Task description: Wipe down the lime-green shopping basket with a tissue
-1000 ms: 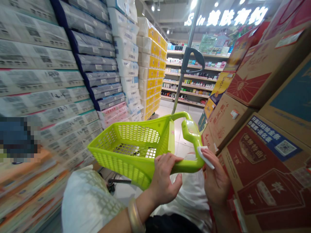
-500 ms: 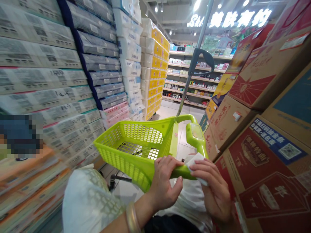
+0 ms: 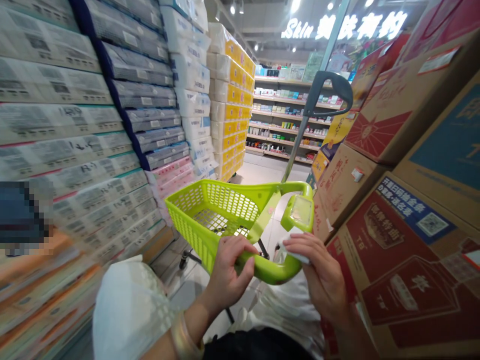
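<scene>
A lime-green shopping cart (image 3: 232,192) stands in front of me, its perforated basket bare inside. My left hand (image 3: 231,270) grips the near left part of the cart's handle, thumb and fingers wrapped round it. At the handle's right corner my right hand (image 3: 318,265) presses a white wipe (image 3: 296,240) against the green bar, fingers bent over the cloth. Part of the wipe is hidden under those fingers. A grey pole with a dark hooked grip (image 3: 313,100) rises from the cart's far right side.
Stacked tissue packs (image 3: 90,85) wall the left side, with yellow-and-white packs (image 3: 228,110) farther on. Printed cartons (image 3: 408,265) are piled close on the right. Shelves of small goods (image 3: 285,115) cross the far end. A pixelated patch (image 3: 20,215) covers something at the left edge.
My right hand and the wipe have slid along the handle to its right corner. My left hand has shifted left on the bar, and the cart sits turned slightly differently.
</scene>
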The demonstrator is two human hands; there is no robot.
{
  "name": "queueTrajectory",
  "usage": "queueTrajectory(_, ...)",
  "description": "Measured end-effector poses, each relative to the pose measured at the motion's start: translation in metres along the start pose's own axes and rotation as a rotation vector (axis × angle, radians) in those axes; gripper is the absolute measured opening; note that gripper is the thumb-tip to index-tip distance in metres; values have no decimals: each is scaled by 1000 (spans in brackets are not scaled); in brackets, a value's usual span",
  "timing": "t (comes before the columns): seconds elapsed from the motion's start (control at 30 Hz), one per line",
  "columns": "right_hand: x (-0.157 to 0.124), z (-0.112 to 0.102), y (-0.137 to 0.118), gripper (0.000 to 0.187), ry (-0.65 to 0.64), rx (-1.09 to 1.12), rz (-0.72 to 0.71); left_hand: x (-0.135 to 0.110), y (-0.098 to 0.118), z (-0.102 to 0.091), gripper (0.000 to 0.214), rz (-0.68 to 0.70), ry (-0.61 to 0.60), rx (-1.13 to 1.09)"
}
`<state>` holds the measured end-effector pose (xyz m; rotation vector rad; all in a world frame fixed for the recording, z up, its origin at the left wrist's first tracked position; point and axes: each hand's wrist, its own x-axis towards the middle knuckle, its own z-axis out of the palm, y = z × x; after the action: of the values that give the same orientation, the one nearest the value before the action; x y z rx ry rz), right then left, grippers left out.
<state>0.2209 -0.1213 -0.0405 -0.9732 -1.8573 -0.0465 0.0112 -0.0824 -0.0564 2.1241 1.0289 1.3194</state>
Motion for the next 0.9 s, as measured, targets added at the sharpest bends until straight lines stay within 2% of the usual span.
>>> queueTrajectory(0.1,1,6,-3,28,46,-27,17,0,-9,-7,20,17,13,8)
queueTrajectory(0.27,-2,19,-14,35,-62,6,-130,1,-24,-22,21,31,40,-8)
queueTrajectory(0.43,-2,28,-11,37,71,-64,-46,6,-33,-41,25,26,-41,-70)
queueTrajectory(0.5,-5,36,-16,36,102,-62,-65,10,-31,-48,28,-2,-78,-88)
queueTrajectory(0.63,-12,46,-25,33,76,-40,-173,19,-14,-57,30,-16,-51,-102)
queueTrajectory(0.7,-13,46,-23,34,123,-76,-152,22,1,-60,28,6,-32,-66)
queueTrajectory(0.8,-14,46,-21,36,202,-118,-56,25,24,-58,23,56,-65,-6)
queueTrajectory(0.9,-14,50,-22,35,136,-103,-125,26,43,-54,21,70,-70,45)
